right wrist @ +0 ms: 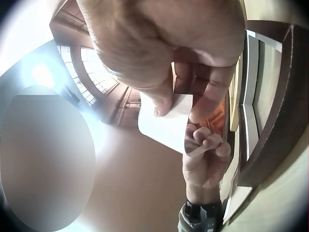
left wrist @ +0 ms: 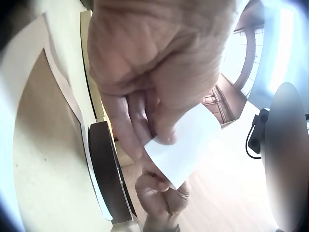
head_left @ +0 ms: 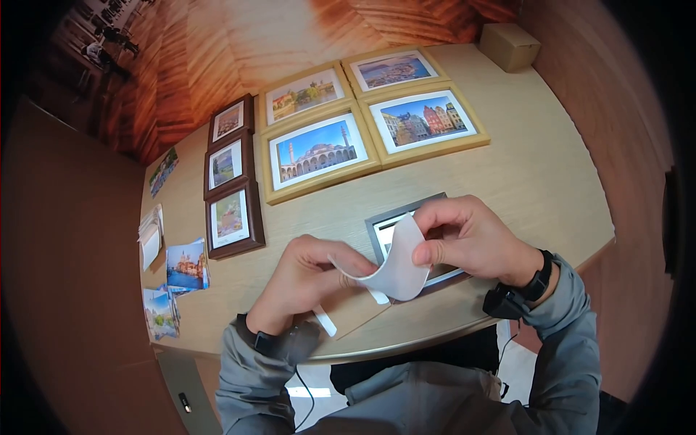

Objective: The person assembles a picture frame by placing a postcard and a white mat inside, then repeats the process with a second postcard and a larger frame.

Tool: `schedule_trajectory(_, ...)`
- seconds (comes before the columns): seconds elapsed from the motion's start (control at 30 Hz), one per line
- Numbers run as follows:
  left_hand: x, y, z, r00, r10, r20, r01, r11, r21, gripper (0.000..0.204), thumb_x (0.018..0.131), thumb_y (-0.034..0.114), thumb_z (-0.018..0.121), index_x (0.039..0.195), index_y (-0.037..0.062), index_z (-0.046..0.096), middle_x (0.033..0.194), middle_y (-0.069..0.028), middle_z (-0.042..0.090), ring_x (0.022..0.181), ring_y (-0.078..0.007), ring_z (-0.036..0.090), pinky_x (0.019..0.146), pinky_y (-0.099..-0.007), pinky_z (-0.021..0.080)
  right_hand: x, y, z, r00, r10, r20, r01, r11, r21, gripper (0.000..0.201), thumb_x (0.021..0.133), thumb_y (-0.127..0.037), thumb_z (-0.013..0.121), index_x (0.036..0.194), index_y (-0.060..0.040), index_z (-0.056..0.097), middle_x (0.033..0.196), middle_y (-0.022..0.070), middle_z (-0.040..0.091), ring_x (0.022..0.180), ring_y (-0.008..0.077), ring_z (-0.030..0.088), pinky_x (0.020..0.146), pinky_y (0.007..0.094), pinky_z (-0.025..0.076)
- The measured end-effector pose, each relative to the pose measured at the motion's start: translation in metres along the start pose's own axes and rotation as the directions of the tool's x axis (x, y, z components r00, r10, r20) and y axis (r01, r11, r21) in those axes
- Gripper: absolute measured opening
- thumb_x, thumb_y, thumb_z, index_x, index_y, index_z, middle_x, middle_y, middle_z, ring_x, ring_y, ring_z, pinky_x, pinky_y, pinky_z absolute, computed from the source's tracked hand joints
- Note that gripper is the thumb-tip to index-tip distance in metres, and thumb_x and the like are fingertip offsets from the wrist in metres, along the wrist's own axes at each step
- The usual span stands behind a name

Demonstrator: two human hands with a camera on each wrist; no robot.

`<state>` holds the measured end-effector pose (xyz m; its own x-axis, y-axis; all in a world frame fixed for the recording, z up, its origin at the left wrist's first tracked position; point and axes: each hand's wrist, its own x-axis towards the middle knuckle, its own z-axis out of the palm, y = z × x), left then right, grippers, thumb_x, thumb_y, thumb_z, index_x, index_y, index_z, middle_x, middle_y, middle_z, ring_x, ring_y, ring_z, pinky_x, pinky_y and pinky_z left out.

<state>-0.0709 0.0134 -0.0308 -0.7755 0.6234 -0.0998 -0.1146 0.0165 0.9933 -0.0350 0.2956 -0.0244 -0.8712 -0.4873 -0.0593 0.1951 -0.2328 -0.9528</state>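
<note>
Both hands hold one bent white sheet (head_left: 403, 262) above the table. The left hand (head_left: 308, 279) pinches its left edge, the thumb on the white face in the left wrist view (left wrist: 186, 145). At the sheet's upper right side the right hand (head_left: 471, 239) pinches it between thumb and fingers, also plain in the right wrist view (right wrist: 166, 123). Beneath lies a dark grey frame (head_left: 373, 221), partly hidden by the sheet and right hand. A white-edged mat (head_left: 325, 321) lies below the left hand, largely covered by it.
Four light wood frames (head_left: 377, 161) with pictures stand farther back, beside three dark brown frames (head_left: 255, 217). Loose photos (head_left: 186, 264) and white sheets (head_left: 150, 243) lie at the left edge. A cardboard box (head_left: 510, 47) sits at the back right corner.
</note>
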Motion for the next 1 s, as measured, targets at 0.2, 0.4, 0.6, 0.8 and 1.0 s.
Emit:
schedule_trajectory(0.2,0.001,0.015,0.003,0.948,0.013,0.317,-0.053,0.992,0.119,0.009,0.092,0.001,0.074,0.098,-0.0029,0.08,0.094,-0.0138,0.081,0.089,-0.0203,0.078,0.082,-0.0302,0.059,-0.005,0.004,0.003,0.982,0.099,0.16,-0.096,0.995,-0.024,0.018,0.097,-0.009,0.079,0.111,0.0001,0.073,0.101,0.0004,0.072,0.092,0.0077,0.065,0.085,0.0256,0.055)
schedule_trajectory(0.4,0.001,0.009,0.004,0.945,0.118,0.304,-0.15,0.985,0.083,0.01,0.094,0.002,0.073,0.1,-0.0026,0.08,0.092,-0.0122,0.081,0.086,-0.0192,0.078,0.08,-0.0298,0.059,-0.007,0.001,0.005,0.985,0.109,0.136,-0.114,0.993,0.028,0.019,0.096,-0.01,0.08,0.111,0.0003,0.073,0.101,0.001,0.072,0.095,0.0073,0.065,0.087,0.0255,0.055)
schedule_trajectory(0.6,-0.005,0.004,0.003,0.993,0.031,0.116,-0.04,0.996,0.076,0.008,0.093,0.0,0.077,0.101,-0.002,0.078,0.098,-0.0126,0.08,0.093,-0.0171,0.076,0.085,-0.0306,0.059,0.0,0.007,-0.001,0.998,0.046,0.03,-0.046,0.999,-0.012,0.017,0.099,-0.009,0.076,0.112,0.0,0.071,0.102,0.0005,0.072,0.095,0.0078,0.066,0.087,0.0273,0.056)
schedule_trajectory(0.8,0.0,-0.02,0.0,0.951,0.249,-0.184,-0.301,0.885,-0.356,0.016,0.093,0.003,0.08,0.106,-0.0005,0.072,0.107,-0.0094,0.076,0.101,-0.017,0.072,0.092,-0.032,0.056,0.006,0.004,0.0,0.975,-0.055,-0.214,0.043,0.997,-0.06,0.018,0.104,-0.014,0.07,0.115,-0.0006,0.067,0.105,0.0018,0.071,0.097,0.0084,0.066,0.091,0.0274,0.055)
schedule_trajectory(1.0,-0.001,-0.016,-0.002,0.988,0.134,-0.079,-0.155,0.904,-0.399,0.015,0.091,0.004,0.083,0.101,-0.0012,0.073,0.099,-0.0099,0.076,0.091,-0.0181,0.073,0.087,-0.0323,0.058,0.005,0.004,0.0,0.961,-0.115,-0.251,0.106,0.993,-0.05,0.015,0.104,-0.01,0.07,0.114,-0.0007,0.067,0.104,0.0007,0.07,0.099,0.0079,0.064,0.092,0.0273,0.053)
